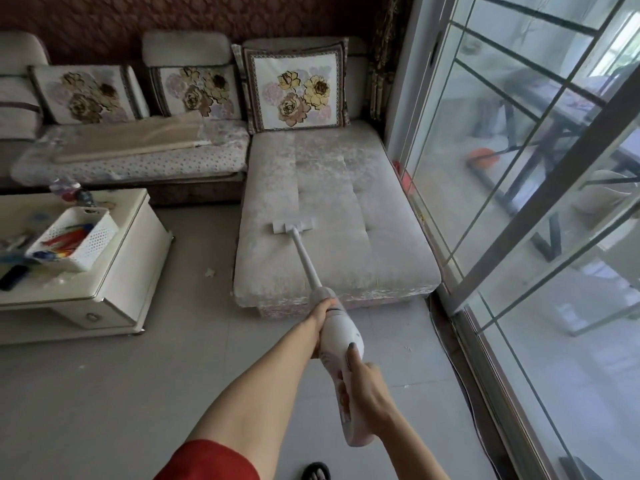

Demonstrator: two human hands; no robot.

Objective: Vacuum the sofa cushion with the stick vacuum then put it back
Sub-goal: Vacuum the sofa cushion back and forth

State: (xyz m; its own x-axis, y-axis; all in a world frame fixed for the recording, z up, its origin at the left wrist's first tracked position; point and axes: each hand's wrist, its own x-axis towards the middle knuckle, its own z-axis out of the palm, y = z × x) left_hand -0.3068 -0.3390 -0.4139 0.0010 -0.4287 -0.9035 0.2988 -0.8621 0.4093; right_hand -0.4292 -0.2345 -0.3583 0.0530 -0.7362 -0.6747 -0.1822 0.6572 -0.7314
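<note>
White vacuum (337,336) is held by both hands, its tube slanting up to the head (292,226), which lies flat on the cushion (349,216), near its middle. Left hand (323,311) is clenched around the body's front end, just behind the tube. Right hand (363,382) is closed on the rear handle, the thumb laid along the body. A floral pillow (294,86) is propped upright at the cushion's far end.
</note>
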